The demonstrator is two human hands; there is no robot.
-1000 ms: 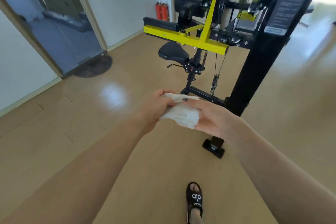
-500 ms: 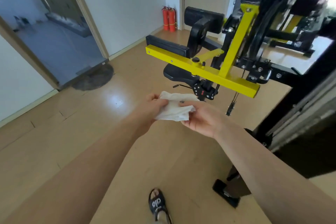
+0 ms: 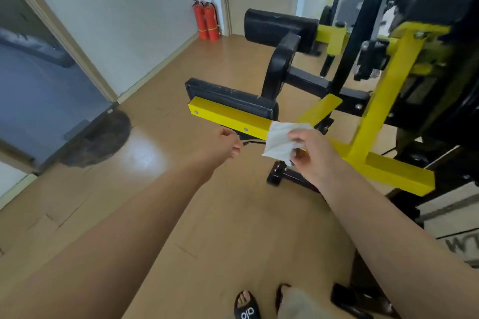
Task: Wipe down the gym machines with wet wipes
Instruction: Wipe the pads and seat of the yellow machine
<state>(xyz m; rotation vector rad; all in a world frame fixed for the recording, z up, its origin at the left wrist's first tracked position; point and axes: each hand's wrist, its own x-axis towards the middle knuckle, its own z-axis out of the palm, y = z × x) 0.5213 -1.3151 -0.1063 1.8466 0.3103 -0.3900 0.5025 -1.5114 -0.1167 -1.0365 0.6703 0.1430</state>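
A crumpled white wet wipe (image 3: 281, 141) is pinched between the thumb and curled fingers of the right hand (image 3: 315, 156). The upper edge of the wipe is laid against the yellow bar (image 3: 228, 118) of the gym machine (image 3: 373, 90), just above and ahead of the right hand; the lower corner of the wipe hangs free below the bar. The right forearm is extended from the lower right of the view, with the wrist bent slightly inward toward the bar.

The left hand (image 3: 224, 146) is held to the left of the wipe, apart from it, just below the front face of the yellow bar. Its fingers are loosely curled and nothing is gripped in them. Whether the fingertips touch the underside of the bar cannot be told. The left forearm is extended from the lower left.

Beyond the hands, a flat black pad (image 3: 228, 97) is mounted behind the yellow bar, and a black roller pad (image 3: 281, 26) is set farther back. To the right of the right hand, a yellow upright (image 3: 383, 109) is joined to the bar. Two red fire extinguishers (image 3: 207, 21) stand against the far wall. Below the hands, on the wooden floor (image 3: 233, 228), a foot in a black slide sandal (image 3: 246, 307) is seen.
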